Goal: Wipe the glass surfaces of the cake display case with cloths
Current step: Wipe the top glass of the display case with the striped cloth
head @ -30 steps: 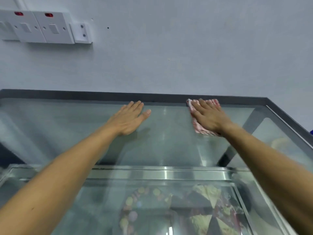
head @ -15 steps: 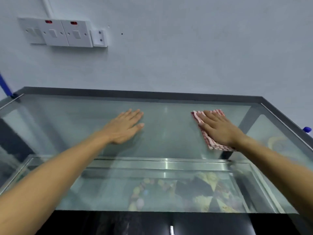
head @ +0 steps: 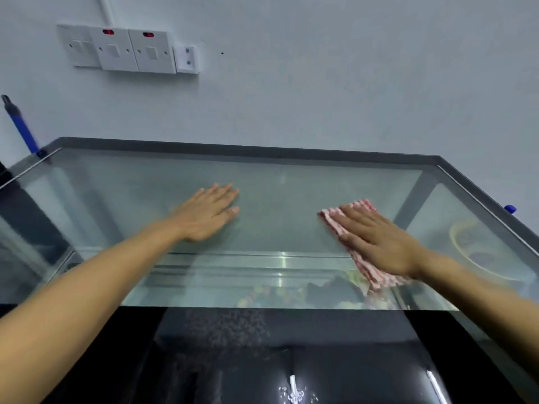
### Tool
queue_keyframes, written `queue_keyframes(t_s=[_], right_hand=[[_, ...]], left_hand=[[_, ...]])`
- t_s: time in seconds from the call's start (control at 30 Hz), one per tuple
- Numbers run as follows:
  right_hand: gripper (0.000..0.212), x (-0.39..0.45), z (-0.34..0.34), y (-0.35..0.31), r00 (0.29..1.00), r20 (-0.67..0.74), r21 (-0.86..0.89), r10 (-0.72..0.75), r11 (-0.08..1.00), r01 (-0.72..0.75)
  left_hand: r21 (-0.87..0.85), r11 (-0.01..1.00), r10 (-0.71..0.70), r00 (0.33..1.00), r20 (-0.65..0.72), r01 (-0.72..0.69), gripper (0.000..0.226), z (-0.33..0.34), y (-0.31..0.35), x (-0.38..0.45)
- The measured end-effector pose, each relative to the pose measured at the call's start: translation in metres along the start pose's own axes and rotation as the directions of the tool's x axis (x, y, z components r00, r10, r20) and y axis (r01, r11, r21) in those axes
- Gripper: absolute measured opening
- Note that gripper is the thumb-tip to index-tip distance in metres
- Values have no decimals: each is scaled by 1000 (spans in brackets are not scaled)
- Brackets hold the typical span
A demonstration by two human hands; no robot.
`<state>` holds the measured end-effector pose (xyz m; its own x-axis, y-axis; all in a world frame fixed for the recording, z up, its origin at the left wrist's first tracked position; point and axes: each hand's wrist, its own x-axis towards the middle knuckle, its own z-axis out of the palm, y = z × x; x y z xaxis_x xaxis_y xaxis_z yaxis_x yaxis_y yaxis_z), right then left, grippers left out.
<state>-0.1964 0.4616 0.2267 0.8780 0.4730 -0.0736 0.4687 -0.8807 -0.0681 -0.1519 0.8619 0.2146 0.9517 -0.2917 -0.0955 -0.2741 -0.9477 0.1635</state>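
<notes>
The glass top of the cake display case [head: 280, 185] stretches across the middle of the view, framed by a dark grey rim. My right hand [head: 376, 239] lies flat, fingers straight, pressing a red-and-white striped cloth [head: 361, 265] onto the glass at the right. The cloth's near end reaches the front edge of the top pane. My left hand [head: 208, 212] rests palm down on the glass left of centre and holds nothing. Cakes [head: 320, 290] show dimly through the glass below.
A white wall with a row of switches [head: 131, 51] stands right behind the case. A blue-handled tool [head: 22, 128] leans at the far left corner. A pale bowl [head: 478, 249] shows through the right side glass. A black glossy surface [head: 262, 360] lies below the front edge.
My right hand has dragged the cloth from the back rim toward the front edge of the glass. My left hand has slid back a little. The view has pulled back and tilted up.
</notes>
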Motion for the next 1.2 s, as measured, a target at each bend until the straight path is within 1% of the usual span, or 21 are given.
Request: queue_keyframes(t_s=[0.07,0.13,0.2,0.27,0.3,0.37,0.43,0.5,0.57,0.63,0.67,0.7,0.73,0.77,0.83,0.9,0.97,1.03,1.1,1.17,1.2], right_hand=[[78,30,0,9,971,-55,33,233,972,-232],[69,59,4,-25,949,-86,24,302,953,-302],[65,71,8,-93,982,-77,19,174,985,-173],[61,48,15,-164,995,-76,18,-72,997,73],[59,27,19,-189,973,-77,-2,-219,976,219],[57,-24,17,-202,884,-25,7,-466,884,467],[57,-47,11,-161,855,42,29,-517,856,516],[58,-43,7,-102,926,43,-25,-376,926,377],[55,-24,3,-57,993,23,-31,-114,993,114],[67,-2,3,-55,992,-20,2,125,992,-125],[83,11,6,-70,986,-40,4,165,986,-165],[93,20,11,-94,988,-62,-24,140,990,-142],[91,21,16,-125,993,-104,-69,49,996,-56],[81,13,18,-161,991,-109,-59,-83,995,77],[61,-25,28,-219,929,-98,-76,-357,933,351],[58,-81,23,-236,900,-36,6,-435,900,436],[58,-118,18,-204,885,-20,81,-466,881,466],[54,-123,13,-141,930,13,40,-368,929,367],[53,-106,8,-78,994,14,3,-109,994,109],[65,-77,4,-57,986,-19,28,166,986,-165],[72,-60,5,-68,979,-16,15,202,979,-202]], left_hand=[[-10,1000,-5,1000,-8,5,64,1,3,-4],[-9,1000,-5,1000,-22,5,64,1,5,-4],[-4,1000,-2,999,-33,2,64,0,4,-3],[0,1000,-5,1000,-23,5,64,0,3,-5],[6,1000,-9,1000,-23,9,65,0,3,-6],[8,1000,-14,1000,-13,14,67,1,3,-12],[9,1000,-20,1000,-1,20,67,3,0,-22],[23,1000,-16,1000,5,16,68,7,-1,-35],[27,1000,-6,1000,1,6,68,9,-1,-45],[13,1000,-3,1000,6,3,67,10,-1,-54],[10,1000,-6,1000,6,5,66,9,0,-55],[8,1000,-10,1000,5,10,66,9,1,-56],[6,1000,-14,1000,4,14,67,8,3,-56],[7,1000,-19,1000,11,19,71,7,4,-56],[7,1000,-26,999,31,25,90,6,7,-59],[10,999,-46,999,18,46,107,6,9,-66],[19,998,-60,998,12,59,101,8,13,-76],[14,997,-80,997,-3,80,99,11,17,-85],[11,995,-100,995,-5,100,101,12,23,-93],[6,994,-111,994,-17,111,87,12,28,-96],[8,993,-120,992,-29,120,81,12,28,-96]])
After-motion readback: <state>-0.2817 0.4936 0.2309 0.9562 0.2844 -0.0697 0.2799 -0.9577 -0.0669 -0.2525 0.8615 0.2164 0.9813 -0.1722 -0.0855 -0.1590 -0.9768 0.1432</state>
